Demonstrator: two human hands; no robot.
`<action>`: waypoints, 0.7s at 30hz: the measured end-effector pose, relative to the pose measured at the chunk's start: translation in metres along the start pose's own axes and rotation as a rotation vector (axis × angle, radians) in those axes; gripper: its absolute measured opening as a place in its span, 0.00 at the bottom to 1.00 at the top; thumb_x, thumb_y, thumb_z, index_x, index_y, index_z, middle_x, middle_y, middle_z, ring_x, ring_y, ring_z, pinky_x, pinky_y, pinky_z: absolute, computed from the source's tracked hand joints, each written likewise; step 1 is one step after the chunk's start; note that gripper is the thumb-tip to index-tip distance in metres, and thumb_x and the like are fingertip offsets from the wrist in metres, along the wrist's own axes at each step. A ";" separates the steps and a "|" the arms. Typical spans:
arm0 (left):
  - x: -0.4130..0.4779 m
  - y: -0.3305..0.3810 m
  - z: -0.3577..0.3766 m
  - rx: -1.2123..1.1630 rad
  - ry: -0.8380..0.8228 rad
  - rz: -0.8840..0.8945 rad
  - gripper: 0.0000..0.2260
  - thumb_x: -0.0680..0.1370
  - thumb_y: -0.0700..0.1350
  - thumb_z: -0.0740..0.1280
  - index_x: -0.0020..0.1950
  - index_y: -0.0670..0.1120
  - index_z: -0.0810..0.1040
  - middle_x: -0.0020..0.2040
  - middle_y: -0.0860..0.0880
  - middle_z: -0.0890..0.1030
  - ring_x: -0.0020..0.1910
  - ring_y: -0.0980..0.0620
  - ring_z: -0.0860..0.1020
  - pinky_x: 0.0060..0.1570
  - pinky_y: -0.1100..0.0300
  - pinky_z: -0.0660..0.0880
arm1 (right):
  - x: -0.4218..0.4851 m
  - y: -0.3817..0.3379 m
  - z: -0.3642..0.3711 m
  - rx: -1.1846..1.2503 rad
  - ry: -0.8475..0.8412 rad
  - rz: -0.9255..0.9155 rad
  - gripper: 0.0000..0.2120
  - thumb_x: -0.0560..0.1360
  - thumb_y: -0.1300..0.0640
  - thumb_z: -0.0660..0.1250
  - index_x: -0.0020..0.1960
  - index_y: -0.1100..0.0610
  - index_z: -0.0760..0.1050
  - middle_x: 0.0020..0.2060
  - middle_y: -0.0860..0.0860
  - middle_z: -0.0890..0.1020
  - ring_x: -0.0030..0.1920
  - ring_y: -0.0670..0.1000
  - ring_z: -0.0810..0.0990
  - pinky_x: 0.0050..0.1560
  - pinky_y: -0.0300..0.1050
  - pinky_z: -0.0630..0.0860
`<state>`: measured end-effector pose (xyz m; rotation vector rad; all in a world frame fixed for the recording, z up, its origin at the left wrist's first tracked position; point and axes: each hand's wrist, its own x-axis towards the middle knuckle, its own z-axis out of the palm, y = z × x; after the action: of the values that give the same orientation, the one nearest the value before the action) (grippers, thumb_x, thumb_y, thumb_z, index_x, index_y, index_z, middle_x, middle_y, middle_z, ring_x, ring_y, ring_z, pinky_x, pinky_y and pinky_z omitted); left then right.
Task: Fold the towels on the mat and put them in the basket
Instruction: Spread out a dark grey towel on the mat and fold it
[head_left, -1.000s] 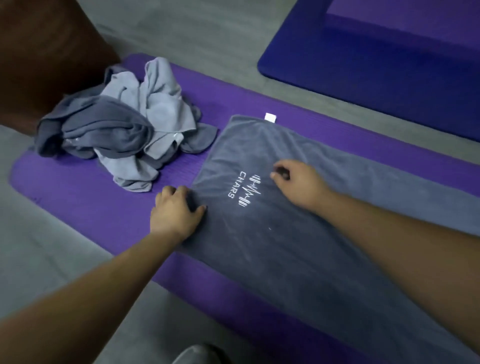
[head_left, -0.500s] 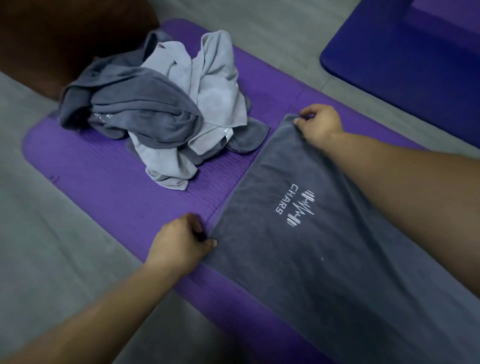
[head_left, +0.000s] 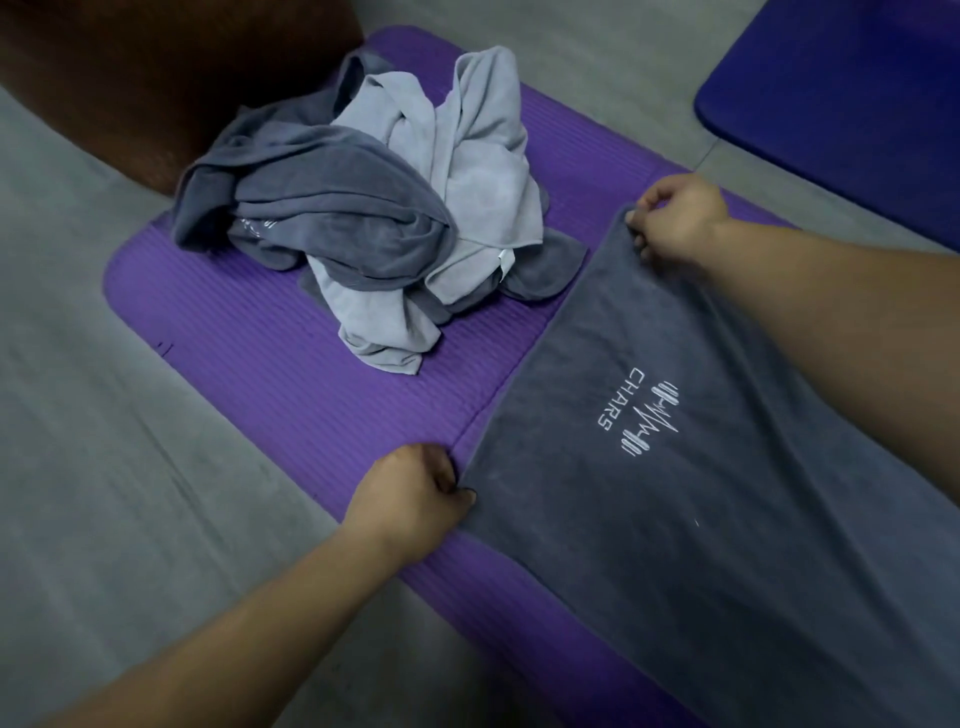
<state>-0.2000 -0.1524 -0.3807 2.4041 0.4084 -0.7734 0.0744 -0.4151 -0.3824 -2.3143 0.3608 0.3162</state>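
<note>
A dark grey towel (head_left: 675, 519) lies spread flat along a purple mat (head_left: 311, 405), and both hands grasp its short end, 1 at each corner. The left hand (head_left: 410, 499) is clenched on the near corner: its fingers (head_left: 441, 467) curl under the edge while the thumb presses on top, so the cloth starts right at the fingertips and runs away to their right. The right hand (head_left: 675, 218) pinches the far corner, fingers (head_left: 641, 208) curled round the hem, with the cloth falling away below and to the right of them. Between the 2 grips the towel's short edge runs nearly straight, slightly raised at the far corner. A white "CHARS" logo (head_left: 641, 413) sits on the towel's upper face, inward from that edge and roughly midway between the 2 sets of fingers.

Beyond the left fingers and just left of the right fingers, a heap of towels (head_left: 374, 218) rests crumpled on the mat, dark grey and pale grey mixed, its nearest fold close to the spread towel's far corner but apart from it. Behind the heap stands a dark brown object (head_left: 130, 67). The mat lies on a grey floor (head_left: 104, 519), and a blue mat (head_left: 841, 104) lies well past the right hand.
</note>
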 end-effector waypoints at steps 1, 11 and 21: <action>0.002 -0.002 -0.004 -0.087 -0.034 -0.026 0.10 0.74 0.47 0.75 0.38 0.45 0.78 0.34 0.48 0.81 0.36 0.51 0.78 0.39 0.57 0.74 | -0.001 -0.002 -0.003 0.075 0.014 -0.007 0.12 0.80 0.62 0.66 0.39 0.52 0.71 0.32 0.53 0.79 0.20 0.43 0.76 0.20 0.36 0.71; -0.014 -0.007 -0.020 -0.953 -0.306 -0.085 0.08 0.71 0.44 0.76 0.45 0.42 0.81 0.41 0.43 0.84 0.39 0.50 0.83 0.41 0.59 0.83 | -0.027 -0.008 -0.016 0.338 -0.070 0.009 0.08 0.78 0.56 0.70 0.41 0.56 0.76 0.36 0.55 0.83 0.30 0.50 0.80 0.31 0.44 0.80; -0.041 0.068 0.000 -1.093 -0.337 0.151 0.08 0.70 0.47 0.74 0.40 0.43 0.84 0.41 0.41 0.85 0.39 0.47 0.82 0.48 0.53 0.81 | -0.096 0.014 -0.085 0.602 -0.035 0.046 0.09 0.76 0.68 0.71 0.43 0.57 0.75 0.39 0.54 0.78 0.38 0.48 0.80 0.36 0.41 0.84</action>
<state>-0.2024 -0.2110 -0.3263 1.2468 0.3661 -0.6260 -0.0094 -0.4703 -0.3021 -1.7110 0.4246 0.2295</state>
